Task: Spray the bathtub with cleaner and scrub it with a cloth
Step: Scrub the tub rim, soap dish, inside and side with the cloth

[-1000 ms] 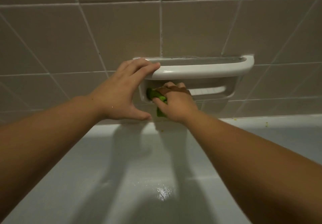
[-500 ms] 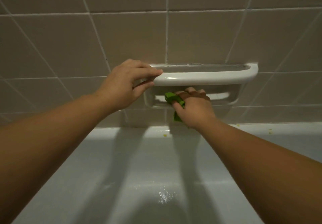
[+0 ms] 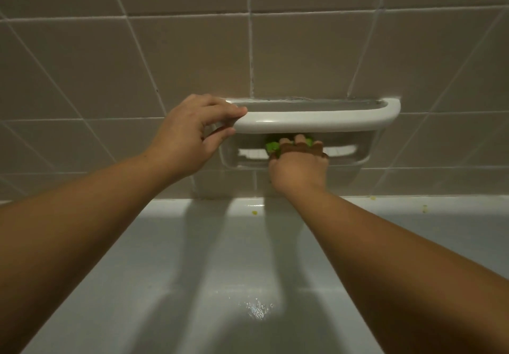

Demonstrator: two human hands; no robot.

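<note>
The right hand reaches into the recessed soap dish set in the tiled wall on the far side of the bathtub. Its fingers are curled round a green cloth, pressing it against the recess under the grab bar; most of the cloth is hidden by the hand. The left hand holds the bar's left end, fingers over the top and thumb beneath, judged to be a brace while leaning across the tub. Small yellow-green specks lie on the far rim, not yet wiped. The wet patch on the near tub floor suggests spraying is done.
</note>
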